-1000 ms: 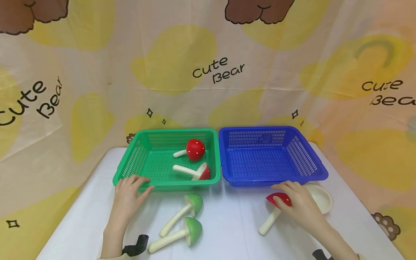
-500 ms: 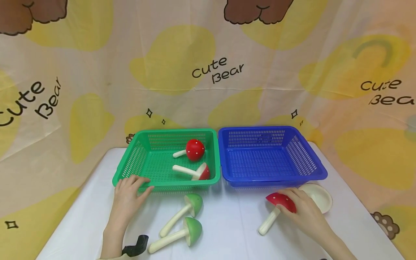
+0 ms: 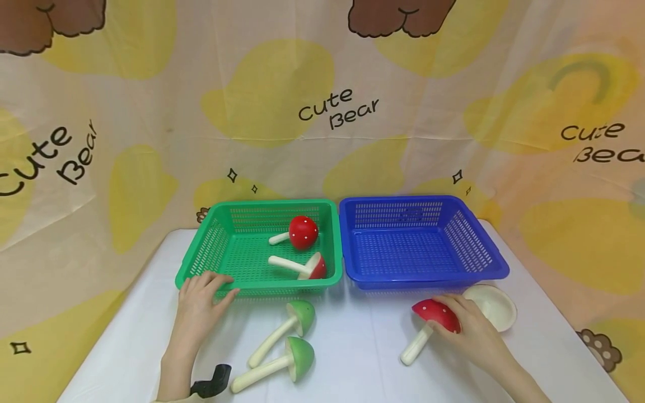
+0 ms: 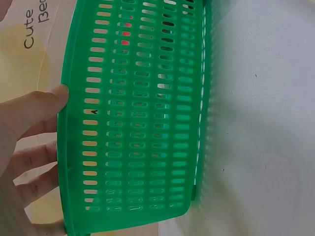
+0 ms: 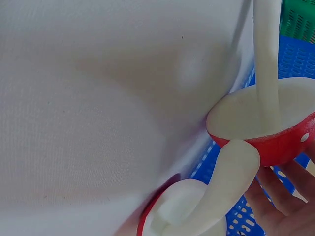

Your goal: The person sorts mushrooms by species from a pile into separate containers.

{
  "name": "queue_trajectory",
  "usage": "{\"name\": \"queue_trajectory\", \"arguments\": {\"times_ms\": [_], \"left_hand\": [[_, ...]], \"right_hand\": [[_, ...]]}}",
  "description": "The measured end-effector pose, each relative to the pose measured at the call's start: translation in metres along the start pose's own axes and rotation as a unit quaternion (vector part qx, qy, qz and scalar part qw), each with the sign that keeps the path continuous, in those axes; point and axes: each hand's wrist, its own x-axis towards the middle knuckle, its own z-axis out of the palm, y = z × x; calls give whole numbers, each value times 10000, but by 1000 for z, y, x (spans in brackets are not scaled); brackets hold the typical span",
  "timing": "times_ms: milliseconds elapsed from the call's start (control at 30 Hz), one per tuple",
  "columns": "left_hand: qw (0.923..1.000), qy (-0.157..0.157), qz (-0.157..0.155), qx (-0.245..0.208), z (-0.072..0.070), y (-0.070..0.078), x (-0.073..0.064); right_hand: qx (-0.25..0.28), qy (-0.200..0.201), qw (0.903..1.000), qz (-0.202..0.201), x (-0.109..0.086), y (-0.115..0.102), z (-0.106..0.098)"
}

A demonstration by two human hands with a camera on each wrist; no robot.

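Cloth backdrop, yellow blotches, hangs at 12 o'clock. White table in front. From mid-table: green basket at 11, blue basket at 1, side by side. Your left hand at 9, grip loosely curled on the green basket's near rim. Your right hand at 3, grip closed round the cap of a spotted red mushroom, stem toward 7; can't tell if it touches the table. Upturned mushroom lies just beside that hand, at its 1 o'clock, pale underside up, red edge in your right wrist view. Inside the green basket: upper red mushroom at 2, lower red mushroom at 4. Far green mushroom and near green mushroom lie on the table around 7, stems toward 8.
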Motion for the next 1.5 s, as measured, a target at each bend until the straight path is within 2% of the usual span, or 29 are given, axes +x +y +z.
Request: {"name": "queue_trajectory", "arguments": {"times_ms": [167, 500, 767, 1500], "left_hand": [[10000, 31, 17, 20, 1, -1, 0], [10000, -79, -48, -7, 1, 0, 0], [9999, -107, -75, -23, 0, -1, 0], [9999, -80, -74, -13, 0, 0, 0]], "right_hand": [[27, -165, 9997, 153, 1, 0, 0], [66, -97, 9998, 147, -1, -1, 1], [86, -259, 9986, 446, 0, -3, -2], [-2, 190, 9997, -177, 6, -21, -4]]}}
